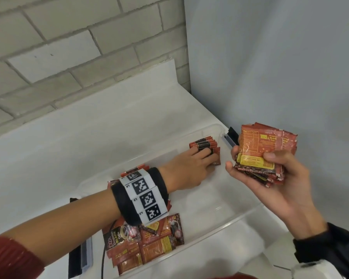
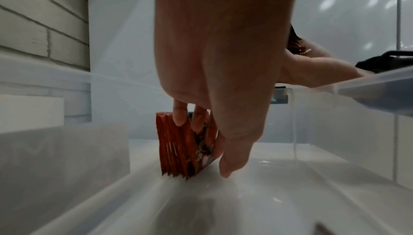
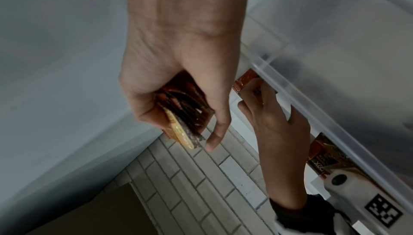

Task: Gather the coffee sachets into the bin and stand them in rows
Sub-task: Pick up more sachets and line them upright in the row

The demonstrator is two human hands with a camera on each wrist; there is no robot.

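Her left hand (image 1: 186, 168) seems to pinch the standing sachets (image 1: 206, 146) in the bin (image 1: 240, 216), while her right hand (image 1: 270, 174) clamps a stack (image 1: 266, 150).

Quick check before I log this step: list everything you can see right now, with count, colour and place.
Clear bin: one, transparent plastic, on the white counter.
Standing sachets: one short row, red and black, upright at the bin's far end.
Loose sachets: a pile, count unclear, red-orange, lying flat at the bin's near end.
Held stack of sachets: one fanned stack, red with yellow panels, above the bin's right rim.
Brick wall: pale grey, behind the counter.
Left hand: fingers gripping the standing sachets; tag-marked wristband.
Right hand: holds the stack.
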